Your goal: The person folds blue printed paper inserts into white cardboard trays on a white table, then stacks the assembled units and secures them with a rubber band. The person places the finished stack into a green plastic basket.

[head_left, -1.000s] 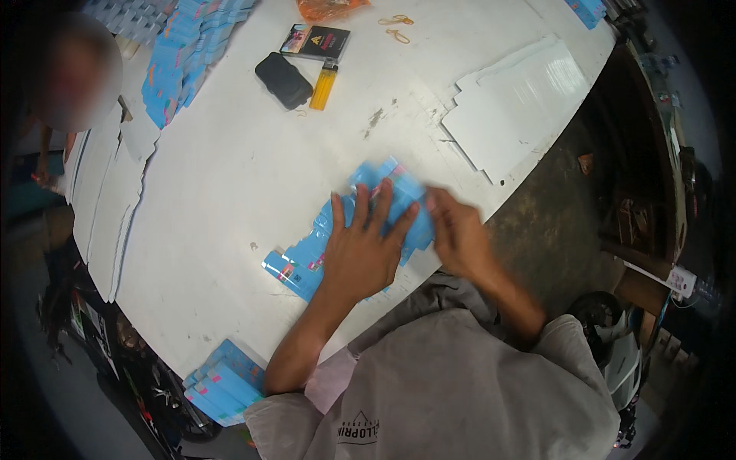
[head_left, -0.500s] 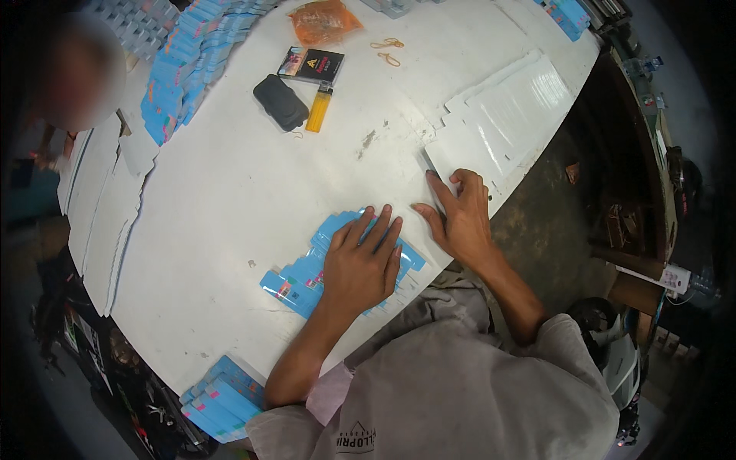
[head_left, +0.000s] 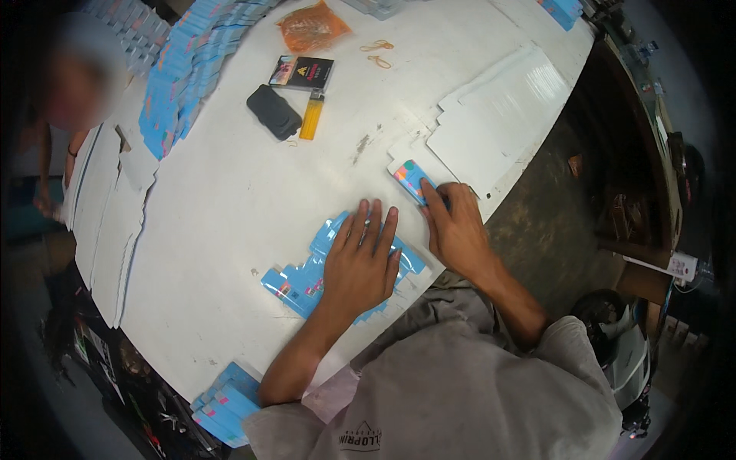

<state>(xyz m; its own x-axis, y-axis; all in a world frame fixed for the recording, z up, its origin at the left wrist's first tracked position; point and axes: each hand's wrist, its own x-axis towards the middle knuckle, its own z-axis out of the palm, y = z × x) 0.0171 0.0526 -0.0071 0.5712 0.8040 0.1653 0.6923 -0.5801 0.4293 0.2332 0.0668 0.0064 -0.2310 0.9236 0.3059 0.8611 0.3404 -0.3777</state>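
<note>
My left hand (head_left: 360,257) lies flat, fingers stretched out, on a blue printed carton blank (head_left: 287,285) with stepped, die-cut edges near the front of the white table. Just to its right, my right hand (head_left: 460,234) has its fingers bent against a turned-over part of another carton blank (head_left: 412,181), blue with pink, orange and green print. The index finger rests on that part; the thumb's grip is partly hidden. Beside this hand lie overlapping white die-cut sheets (head_left: 498,115), plain side up, reaching toward the table's right edge.
A dark grey case (head_left: 274,111), a yellow lighter (head_left: 312,115), a cigarette pack (head_left: 301,72), an orange plastic bag (head_left: 313,27) and rubber bands (head_left: 377,54) lie farther back. Blue blanks (head_left: 180,84) stand in rows at far left; more (head_left: 228,402) sit at near left. A person (head_left: 69,84) is at left.
A blue printed part now shows under my right hand, where the white sheet's edge was lifted before. The right hand's fingers have closed in and moved slightly down. My left hand stays flat.
</note>
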